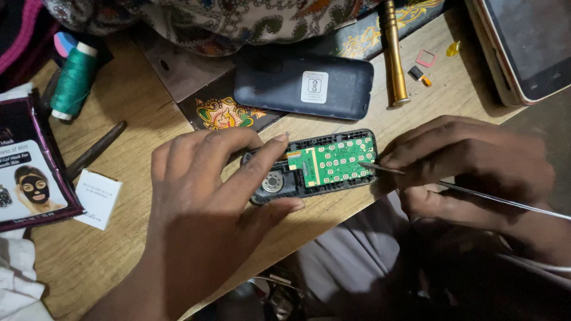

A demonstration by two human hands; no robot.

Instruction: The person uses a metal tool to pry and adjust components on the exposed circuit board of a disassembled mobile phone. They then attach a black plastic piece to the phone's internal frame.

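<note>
An opened small phone (315, 166) lies on the wooden table (125, 131), its green circuit board (336, 160) facing up. My left hand (208, 190) grips the phone's left end, index finger on top and thumb under the near edge. My right hand (470, 160) holds thin metal tweezers (380, 168), whose tip touches the board's right edge. The tweezers' long shaft runs out to the right past my hand.
A dark blue phone back cover (303, 86) lies behind the phone. A brass rod (392, 53), small loose parts (419, 71), a tablet (526, 41), a green thread spool (72, 80), a face-mask sachet (33, 166) and a white card (98, 199) surround it.
</note>
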